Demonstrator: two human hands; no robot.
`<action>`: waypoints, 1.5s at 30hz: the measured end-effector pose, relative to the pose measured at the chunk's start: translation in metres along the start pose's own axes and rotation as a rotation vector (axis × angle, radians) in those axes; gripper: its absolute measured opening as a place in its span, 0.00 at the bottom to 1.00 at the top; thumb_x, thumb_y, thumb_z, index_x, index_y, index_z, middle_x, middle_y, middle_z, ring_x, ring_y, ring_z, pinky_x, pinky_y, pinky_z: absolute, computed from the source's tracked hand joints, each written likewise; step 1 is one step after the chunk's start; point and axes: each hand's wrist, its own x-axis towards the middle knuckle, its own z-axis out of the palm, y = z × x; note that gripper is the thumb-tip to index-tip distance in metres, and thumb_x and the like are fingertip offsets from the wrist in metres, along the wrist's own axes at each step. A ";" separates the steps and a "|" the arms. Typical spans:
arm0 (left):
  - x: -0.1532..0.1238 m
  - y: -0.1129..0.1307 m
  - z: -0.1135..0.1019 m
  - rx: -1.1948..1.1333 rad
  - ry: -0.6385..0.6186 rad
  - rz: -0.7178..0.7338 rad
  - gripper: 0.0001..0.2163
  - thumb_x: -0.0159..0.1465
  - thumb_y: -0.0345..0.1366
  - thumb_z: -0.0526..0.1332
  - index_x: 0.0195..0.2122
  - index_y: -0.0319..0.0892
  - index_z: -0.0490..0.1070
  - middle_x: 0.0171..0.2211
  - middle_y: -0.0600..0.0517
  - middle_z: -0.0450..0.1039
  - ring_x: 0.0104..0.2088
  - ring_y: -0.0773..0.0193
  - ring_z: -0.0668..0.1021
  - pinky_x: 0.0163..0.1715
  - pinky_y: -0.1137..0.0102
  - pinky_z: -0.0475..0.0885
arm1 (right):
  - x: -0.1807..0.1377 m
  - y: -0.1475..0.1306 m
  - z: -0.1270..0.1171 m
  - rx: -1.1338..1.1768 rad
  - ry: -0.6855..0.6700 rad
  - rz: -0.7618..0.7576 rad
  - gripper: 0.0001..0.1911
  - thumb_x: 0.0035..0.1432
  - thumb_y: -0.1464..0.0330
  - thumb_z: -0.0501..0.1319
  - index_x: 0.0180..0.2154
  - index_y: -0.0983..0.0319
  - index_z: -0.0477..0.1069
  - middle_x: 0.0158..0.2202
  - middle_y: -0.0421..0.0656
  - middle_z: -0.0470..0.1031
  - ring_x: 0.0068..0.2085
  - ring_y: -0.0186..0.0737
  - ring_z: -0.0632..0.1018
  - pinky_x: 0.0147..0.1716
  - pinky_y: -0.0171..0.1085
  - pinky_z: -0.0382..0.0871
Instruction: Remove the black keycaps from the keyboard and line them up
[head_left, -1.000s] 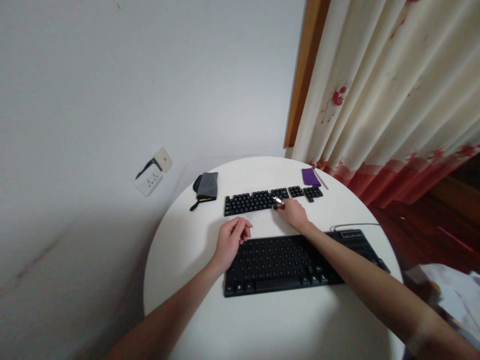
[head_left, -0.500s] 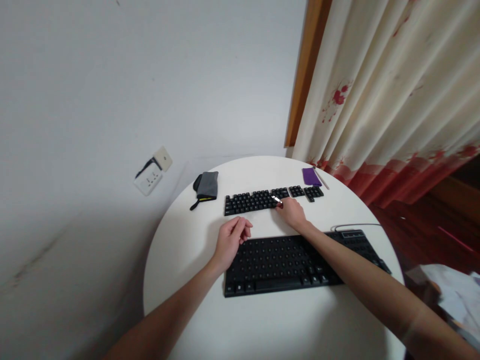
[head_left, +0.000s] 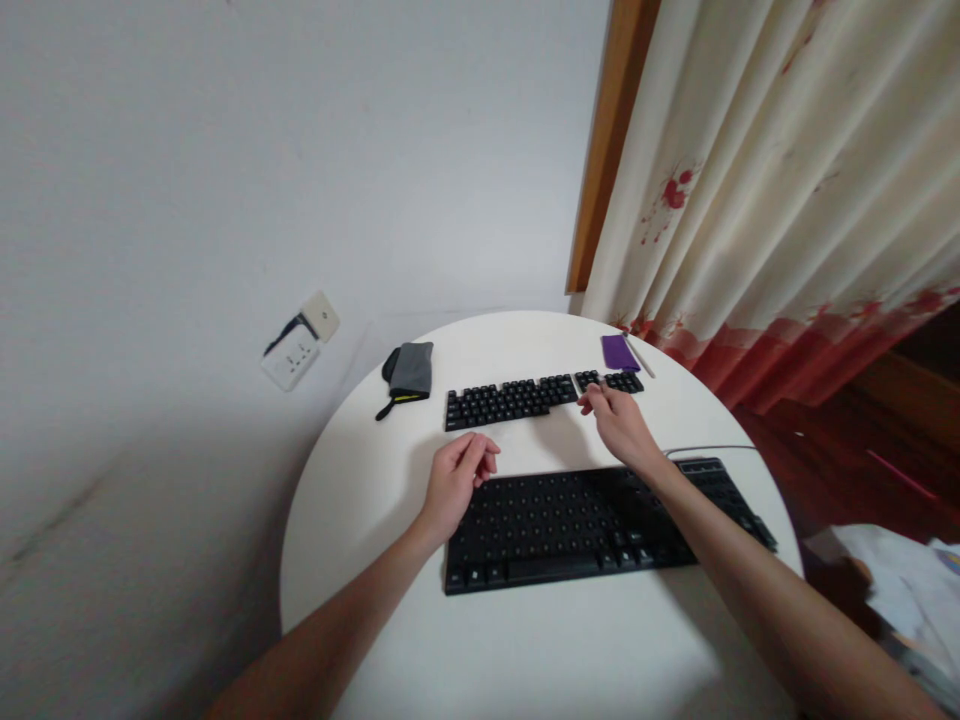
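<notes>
A black keyboard (head_left: 570,525) with most of its keycaps off lies across the near half of a round white table (head_left: 525,650). Farther back the loose black keycaps (head_left: 510,400) are laid out in rows, with a smaller group (head_left: 621,381) to the right. My left hand (head_left: 454,480) rests on the table at the keyboard's top left corner, fingers loosely curled against the thumb, nothing showing in them. My right hand (head_left: 622,428) hovers above the table between the two keycap groups. Its fingertips are drawn together just before the smaller group, and whatever they pinch is hidden.
A grey and black pouch (head_left: 409,372) lies at the back left of the table. A purple cloth (head_left: 619,352) and a thin stick (head_left: 643,360) lie at the back right. The keyboard's cable (head_left: 705,449) runs off right. A wall socket (head_left: 296,350) and curtain (head_left: 750,200) flank the table.
My right hand has moved right, from the end of the long keycap row toward the smaller group. The small silvery thing at its fingertips no longer shows. My left hand has stayed put.
</notes>
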 end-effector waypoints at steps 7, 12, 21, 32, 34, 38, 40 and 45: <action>0.002 -0.003 -0.002 0.027 -0.007 -0.007 0.16 0.65 0.46 0.57 0.29 0.39 0.73 0.21 0.54 0.67 0.22 0.70 0.68 0.20 0.75 0.61 | -0.075 0.014 -0.050 0.287 0.162 0.063 0.27 0.69 0.55 0.43 0.35 0.62 0.74 0.24 0.40 0.67 0.26 0.36 0.68 0.28 0.35 0.60; 0.004 -0.005 -0.002 0.031 0.028 -0.006 0.15 0.65 0.46 0.57 0.30 0.39 0.72 0.21 0.54 0.67 0.22 0.70 0.68 0.20 0.76 0.60 | -0.120 0.028 -0.043 0.463 0.101 0.218 0.21 0.66 0.55 0.51 0.27 0.61 0.67 0.19 0.36 0.61 0.21 0.34 0.64 0.22 0.33 0.56; 0.005 -0.007 -0.001 0.051 0.028 0.016 0.14 0.66 0.44 0.57 0.30 0.39 0.72 0.22 0.54 0.67 0.22 0.70 0.67 0.19 0.76 0.60 | -0.151 0.036 -0.019 0.458 0.012 0.233 0.19 0.64 0.54 0.53 0.27 0.60 0.64 0.19 0.37 0.63 0.22 0.35 0.65 0.22 0.34 0.57; 0.006 -0.009 -0.001 0.051 0.029 0.004 0.14 0.65 0.43 0.58 0.30 0.39 0.72 0.21 0.54 0.66 0.22 0.70 0.67 0.19 0.76 0.60 | -0.145 0.009 -0.014 -0.203 -0.132 -0.004 0.16 0.68 0.65 0.47 0.28 0.59 0.64 0.22 0.42 0.72 0.23 0.39 0.72 0.25 0.36 0.52; 0.005 -0.009 -0.001 0.048 0.031 -0.001 0.14 0.65 0.43 0.58 0.30 0.39 0.72 0.21 0.55 0.66 0.22 0.70 0.67 0.20 0.76 0.60 | -0.146 0.007 -0.011 -0.312 -0.139 -0.015 0.15 0.67 0.66 0.47 0.29 0.59 0.65 0.24 0.43 0.74 0.24 0.40 0.74 0.25 0.36 0.51; 0.004 -0.007 0.000 0.052 0.032 -0.004 0.14 0.64 0.44 0.58 0.29 0.39 0.72 0.21 0.54 0.67 0.22 0.70 0.68 0.20 0.76 0.60 | -0.146 0.011 -0.012 -0.269 -0.126 0.034 0.14 0.67 0.65 0.48 0.30 0.59 0.66 0.23 0.42 0.74 0.23 0.40 0.73 0.24 0.35 0.52; 0.004 -0.006 0.000 0.056 0.033 -0.002 0.14 0.64 0.44 0.58 0.29 0.39 0.72 0.21 0.54 0.67 0.22 0.69 0.68 0.20 0.76 0.60 | -0.146 0.017 -0.013 -0.114 -0.116 0.077 0.16 0.67 0.63 0.48 0.29 0.59 0.65 0.20 0.41 0.71 0.22 0.39 0.72 0.24 0.35 0.55; 0.004 -0.007 0.001 0.057 0.019 0.006 0.15 0.65 0.45 0.58 0.29 0.39 0.73 0.21 0.55 0.67 0.22 0.70 0.68 0.20 0.76 0.61 | -0.145 0.027 -0.015 0.255 -0.130 0.149 0.19 0.67 0.58 0.48 0.26 0.59 0.63 0.20 0.39 0.68 0.23 0.37 0.71 0.25 0.34 0.61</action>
